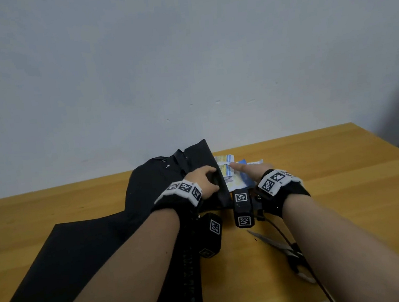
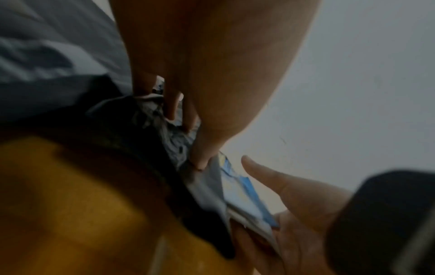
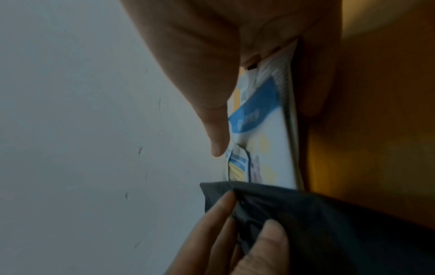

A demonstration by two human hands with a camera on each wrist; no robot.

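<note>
A black plastic bag point(image 1: 153, 185) lies crumpled on the wooden table point(image 1: 345, 184). My left hand point(image 1: 209, 176) pinches the bag's mouth edge, thumb and fingers curled round the black film point(image 2: 146, 148). Right beside it, my right hand point(image 1: 242, 168) holds a flat white, blue and yellow packet point(image 1: 227, 170), thumb on its face and fingers underneath. The right wrist view shows the packet point(image 3: 263, 139) with its lower end just inside the bag's edge point(image 3: 306, 214), where the left fingers point(image 3: 223, 223) grip. The bag's inside is hidden.
A flat black sheet point(image 1: 70, 262) spreads over the table's near left. Scissors point(image 1: 274, 241) lie on the wood under my right forearm. More blue and white paper point(image 1: 254, 162) pokes out beyond the right hand. A plain wall stands behind the table.
</note>
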